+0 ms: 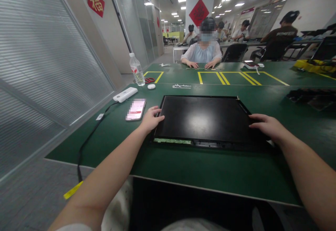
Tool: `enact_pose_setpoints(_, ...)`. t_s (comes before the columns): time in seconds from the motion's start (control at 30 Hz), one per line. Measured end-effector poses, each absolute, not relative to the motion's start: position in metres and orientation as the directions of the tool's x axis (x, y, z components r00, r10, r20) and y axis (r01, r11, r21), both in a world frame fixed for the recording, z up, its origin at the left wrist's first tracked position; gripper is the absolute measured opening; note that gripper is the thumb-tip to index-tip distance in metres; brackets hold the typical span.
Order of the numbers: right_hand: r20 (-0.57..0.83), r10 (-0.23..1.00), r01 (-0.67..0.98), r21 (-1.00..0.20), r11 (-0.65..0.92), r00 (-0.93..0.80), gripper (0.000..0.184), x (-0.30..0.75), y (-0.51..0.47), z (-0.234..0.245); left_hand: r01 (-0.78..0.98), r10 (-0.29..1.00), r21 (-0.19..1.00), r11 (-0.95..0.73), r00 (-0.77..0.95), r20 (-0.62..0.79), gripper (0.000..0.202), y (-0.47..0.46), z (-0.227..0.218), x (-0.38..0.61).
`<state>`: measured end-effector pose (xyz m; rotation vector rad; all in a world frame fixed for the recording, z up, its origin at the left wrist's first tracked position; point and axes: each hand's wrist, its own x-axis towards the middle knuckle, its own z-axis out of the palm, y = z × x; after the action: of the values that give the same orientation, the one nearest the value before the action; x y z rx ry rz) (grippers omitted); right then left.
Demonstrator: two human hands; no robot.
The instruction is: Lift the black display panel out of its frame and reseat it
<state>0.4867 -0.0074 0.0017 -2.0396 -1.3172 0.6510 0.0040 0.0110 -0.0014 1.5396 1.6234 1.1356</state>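
Note:
A black LCD screen panel (210,119) lies face up on the green table, its glossy face reflecting a ceiling light. Along its near edge runs a green circuit board strip (172,141). My left hand (151,119) grips the left edge, thumb over the front and fingers at the side. On the opposite edge, my right hand (268,126) holds the panel, its fingers on the rim; its underside is hidden. A lit phone (135,110) lies just left of my left hand.
Left of the panel are a water bottle (137,70), red-handled scissors (149,80), a white case (151,86) and a power strip (126,94) with a black cable. White strips (181,86) lie beyond the panel, black parts (313,97) at right. Across sits a person (202,50), hands on the table.

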Motion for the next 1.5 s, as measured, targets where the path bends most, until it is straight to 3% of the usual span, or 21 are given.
enact_pose_setpoints(0.27,-0.058,0.919,0.609,-0.733,-0.304,0.389,0.044,0.488,-0.006,0.0,0.624,0.988,0.778,-0.071,-0.061,0.139,0.036,0.015,-0.007,0.001)
enact_pose_setpoints(0.8,-0.039,0.933,0.644,-0.713,-0.276,0.358,0.04,0.488,-0.007,0.001,0.705,0.987,0.703,-0.09,-0.029,0.155,0.036,0.019,-0.011,-0.001)
enact_pose_setpoints(1.0,-0.042,0.936,0.676,-0.68,-0.283,0.349,0.041,0.488,-0.007,0.002,0.78,0.982,0.612,-0.133,0.022,0.186,0.04,0.021,-0.012,0.0)
enact_pose_setpoints(1.2,0.01,0.954,0.799,-0.549,-0.244,0.298,0.04,0.486,-0.006,0.003,0.816,0.958,0.512,-0.269,0.173,0.227,0.052,0.013,-0.006,-0.006)
enact_pose_setpoints(1.33,0.042,0.967,0.86,-0.467,-0.204,0.252,0.044,0.488,-0.004,-0.001,0.772,0.922,0.505,-0.386,0.345,0.178,0.076,0.0,0.01,-0.008)
enact_pose_setpoints(1.5,0.083,0.969,0.895,-0.408,-0.18,0.233,0.045,0.492,-0.001,-0.007,0.615,0.774,0.515,-0.597,0.611,0.168,0.068,-0.008,0.024,-0.006)
